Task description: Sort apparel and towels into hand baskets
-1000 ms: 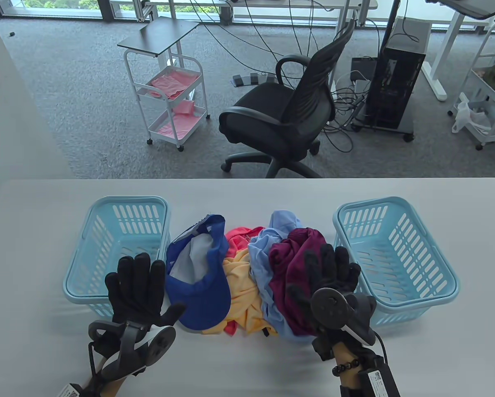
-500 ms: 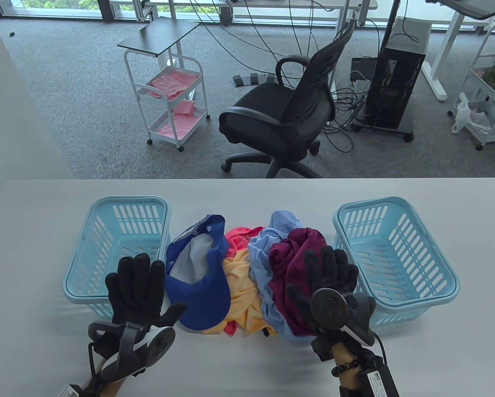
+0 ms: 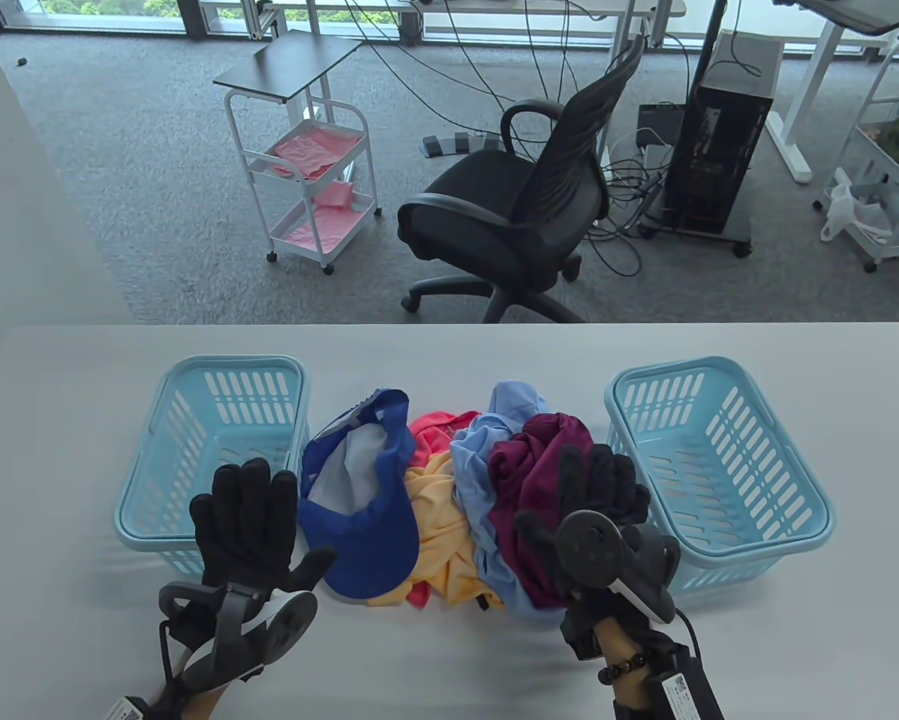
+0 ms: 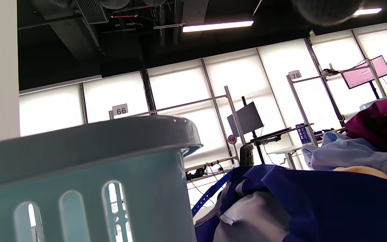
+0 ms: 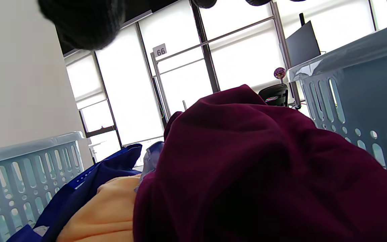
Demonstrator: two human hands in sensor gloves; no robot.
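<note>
A pile of clothes lies mid-table: a blue cap [image 3: 367,510], a yellow cloth [image 3: 438,525], a red piece [image 3: 434,429], a light blue garment [image 3: 479,465] and a maroon garment [image 3: 528,480]. Two empty light blue baskets flank it, the left basket [image 3: 194,420] and the right basket [image 3: 727,465]. My left hand [image 3: 251,517] is open with fingers spread over the left basket's near right corner, beside the cap, holding nothing. My right hand [image 3: 596,499] hovers open over the maroon garment's right side, fingers slightly curled. The right wrist view shows the maroon garment [image 5: 264,168] close below.
The white table [image 3: 449,660] has bare room along its near edge and behind the pile. Beyond the far edge stand an office chair [image 3: 517,210], a white trolley [image 3: 307,172] and a computer tower [image 3: 720,150] on the carpet.
My right hand has drifted slightly left and lower toward the maroon garment, its fingers curling a little. My left hand has barely moved.
</note>
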